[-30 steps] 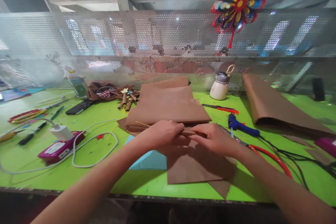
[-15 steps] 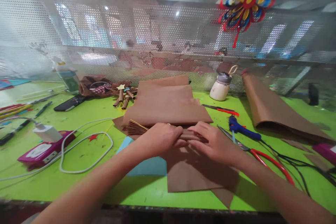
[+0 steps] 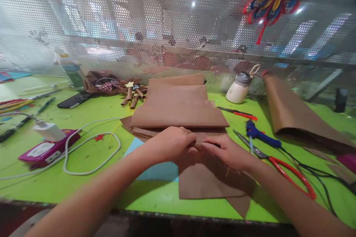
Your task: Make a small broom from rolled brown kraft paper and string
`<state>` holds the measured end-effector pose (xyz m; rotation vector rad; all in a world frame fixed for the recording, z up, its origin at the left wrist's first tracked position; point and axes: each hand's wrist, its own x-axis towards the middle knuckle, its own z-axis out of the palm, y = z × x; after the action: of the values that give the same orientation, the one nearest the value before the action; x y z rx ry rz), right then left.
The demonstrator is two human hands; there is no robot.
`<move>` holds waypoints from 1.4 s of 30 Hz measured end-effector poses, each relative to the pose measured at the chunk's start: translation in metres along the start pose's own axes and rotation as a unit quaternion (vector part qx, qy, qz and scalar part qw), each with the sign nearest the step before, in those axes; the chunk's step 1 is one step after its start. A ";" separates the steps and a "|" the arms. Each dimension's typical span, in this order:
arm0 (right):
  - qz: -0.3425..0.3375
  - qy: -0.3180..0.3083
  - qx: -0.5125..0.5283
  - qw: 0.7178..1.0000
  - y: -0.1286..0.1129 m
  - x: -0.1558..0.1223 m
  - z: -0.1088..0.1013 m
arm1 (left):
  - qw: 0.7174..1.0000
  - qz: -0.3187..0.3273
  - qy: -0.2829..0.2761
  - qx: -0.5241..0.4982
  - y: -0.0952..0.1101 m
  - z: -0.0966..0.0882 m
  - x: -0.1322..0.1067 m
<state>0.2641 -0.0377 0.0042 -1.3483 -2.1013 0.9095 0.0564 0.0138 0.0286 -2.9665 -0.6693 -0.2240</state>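
Pressed together now, the left end of the brown strip [image 3: 142,132] stood fanned half a second ago. I have that strip pinched in the fingertip grip of my left hand [image 3: 175,141] and right hand [image 3: 228,151], just in front of the folded brown paper [image 3: 180,109] on the green worktop [image 3: 150,196]. Scissors [image 3: 260,153] lie near my right wrist.

Pleated paper [image 3: 142,133] flatter than a moment ago
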 end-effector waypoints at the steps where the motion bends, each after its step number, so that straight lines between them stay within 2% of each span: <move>1: 0.017 -0.015 0.030 0.999 0.001 0.001 0.000 | 1.000 0.005 0.000 0.007 0.001 0.001 0.000; 5: 0.068 -0.078 0.171 0.980 0.003 0.002 0.002 | 0.998 0.037 0.015 0.041 0.006 0.003 0.001; 8: 0.084 -0.080 0.224 0.968 0.002 0.002 0.007 | 0.995 0.066 0.036 0.070 0.008 0.002 0.002; 12: 0.069 -0.075 0.256 0.961 0.000 0.003 0.010 | 0.992 0.051 0.080 0.080 0.013 -0.008 0.003; 14: 0.076 -0.059 0.305 0.947 0.001 0.003 0.009 | 0.985 0.050 0.155 0.051 0.019 -0.017 0.000; 16: 0.090 -0.036 0.375 0.922 0.003 0.003 0.009 | 0.963 0.044 0.265 -0.022 0.024 -0.026 -0.005; 18: 0.088 -0.022 0.435 0.896 0.006 0.004 0.007 | 0.920 -0.029 0.372 -0.121 0.025 -0.030 -0.010; 19: 0.078 -0.018 0.457 0.886 0.006 0.004 0.007 | 0.897 -0.090 0.403 -0.160 0.024 -0.030 -0.011; 20: 0.068 -0.014 0.471 0.879 0.007 0.004 0.007 | 0.879 -0.155 0.402 -0.201 0.022 -0.029 -0.010; 21: 0.059 -0.006 0.480 0.875 0.006 0.004 0.007 | 0.864 -0.213 0.379 -0.254 0.018 -0.026 -0.008; 23: 0.053 0.023 0.484 0.873 0.004 0.004 0.009 | 0.823 -0.280 0.288 -0.402 0.013 -0.019 -0.002; 26: 0.059 0.069 0.473 0.876 -0.001 0.001 0.014 | 0.718 -0.267 0.173 -0.619 0.014 -0.006 0.007; 28: 0.055 0.079 0.470 0.877 -0.004 -0.001 0.018 | 0.647 -0.221 0.126 -0.719 0.021 0.000 0.011; 29: 0.051 0.074 0.477 0.875 -0.005 -0.003 0.021 | 0.624 -0.205 0.115 -0.746 0.025 0.002 0.011; 31: 0.043 0.046 0.505 0.861 -0.008 -0.005 0.027 | 0.606 -0.190 0.124 -0.762 0.030 0.005 0.011; 35: 0.022 -0.027 0.587 0.809 -0.004 -0.005 0.036 | 0.601 -0.187 0.140 -0.765 0.031 0.012 0.012; 38: 0.030 -0.067 0.631 0.772 0.007 -0.001 0.039 | 0.562 -0.182 0.130 -0.796 0.028 0.020 0.014; 42: 0.056 -0.126 0.650 0.748 0.023 0.005 0.039 | 0.531 -0.168 0.129 -0.820 0.028 0.031 0.017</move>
<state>0.2486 -0.0371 -0.0388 -0.5438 -0.9194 2.0963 0.0876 -0.0002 -0.0012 -3.7743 -1.5901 -2.6133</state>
